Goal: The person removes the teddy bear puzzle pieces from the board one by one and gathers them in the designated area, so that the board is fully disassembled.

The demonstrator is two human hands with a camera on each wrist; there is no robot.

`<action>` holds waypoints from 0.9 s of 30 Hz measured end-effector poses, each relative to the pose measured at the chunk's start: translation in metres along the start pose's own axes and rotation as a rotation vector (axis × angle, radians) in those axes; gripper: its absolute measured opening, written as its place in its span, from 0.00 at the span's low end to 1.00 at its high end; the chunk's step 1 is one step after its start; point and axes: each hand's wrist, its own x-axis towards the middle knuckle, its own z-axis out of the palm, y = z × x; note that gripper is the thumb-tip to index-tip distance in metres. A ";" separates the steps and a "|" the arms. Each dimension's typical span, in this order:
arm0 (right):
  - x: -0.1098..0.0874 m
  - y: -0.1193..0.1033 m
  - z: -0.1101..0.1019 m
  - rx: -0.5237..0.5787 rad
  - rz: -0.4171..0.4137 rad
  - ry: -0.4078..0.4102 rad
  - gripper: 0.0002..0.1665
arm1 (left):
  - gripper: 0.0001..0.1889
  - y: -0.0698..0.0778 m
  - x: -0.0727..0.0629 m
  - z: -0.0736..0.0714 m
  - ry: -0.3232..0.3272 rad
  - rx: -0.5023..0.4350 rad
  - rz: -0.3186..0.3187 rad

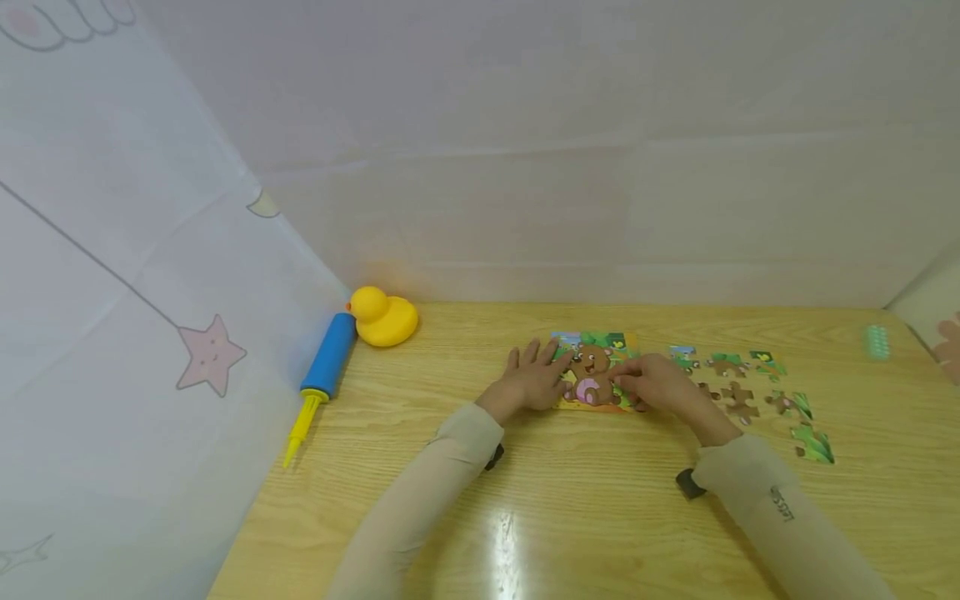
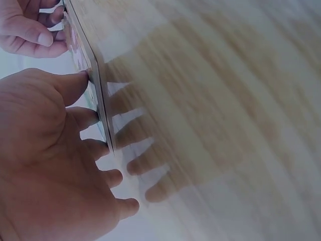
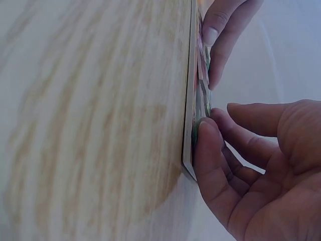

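Observation:
A bear jigsaw puzzle [image 1: 592, 390] lies flat on the table in the head view, with a brown bear and green scenery on it. My left hand [image 1: 534, 379] rests on its left side, fingers spread; in the left wrist view the thumb and fingertips of that left hand [image 2: 55, 150] touch the board's edge [image 2: 103, 108]. At the right side my right hand [image 1: 660, 385] pinches a puzzle piece [image 3: 204, 98] at the board's surface, between thumb and curled fingers. The fingers hide most of that piece.
Several loose puzzle pieces [image 1: 741, 400] lie scattered to the right of the board. A pale green bumpy object [image 1: 877, 342] is at the far right. A yellow rubber duck [image 1: 386, 321] and a blue-and-yellow hand pump [image 1: 330, 358] lie at the left near the wall covering.

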 end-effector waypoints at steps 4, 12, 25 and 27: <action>-0.001 -0.001 0.000 0.010 -0.004 0.011 0.18 | 0.33 -0.001 0.000 0.000 0.003 -0.001 0.013; 0.001 0.000 0.005 0.050 -0.033 0.033 0.13 | 0.32 -0.003 0.000 0.002 -0.006 -0.028 0.009; 0.007 0.000 0.010 0.227 0.010 0.017 0.14 | 0.32 -0.004 -0.001 0.001 -0.016 -0.026 0.021; 0.009 0.002 0.009 0.241 0.015 0.022 0.15 | 0.32 -0.005 0.002 0.004 -0.018 -0.029 0.018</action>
